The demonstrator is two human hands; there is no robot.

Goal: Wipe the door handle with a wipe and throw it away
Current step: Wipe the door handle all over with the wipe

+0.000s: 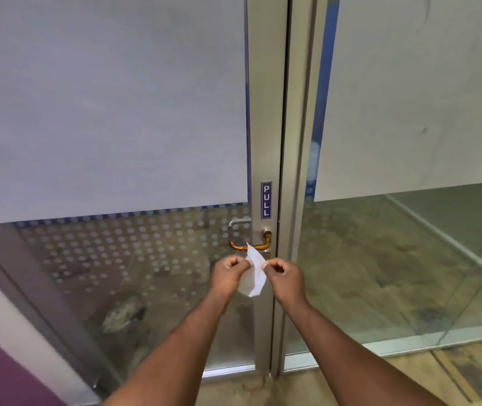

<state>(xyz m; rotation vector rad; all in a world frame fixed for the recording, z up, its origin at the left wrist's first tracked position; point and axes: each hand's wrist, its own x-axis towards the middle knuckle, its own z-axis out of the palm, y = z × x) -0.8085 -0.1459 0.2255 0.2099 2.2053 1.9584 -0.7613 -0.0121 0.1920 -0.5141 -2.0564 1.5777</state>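
Wipe (253,273) pinched between both hands, just below door handle (256,244).

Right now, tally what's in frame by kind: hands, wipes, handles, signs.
Hands: 2, left hand and right hand, both pinching the wipe
Wipes: 1, white wipe
Door handles: 2, orange handle and grey handle behind the glass
Signs: 1, PULL sign
Total: 6
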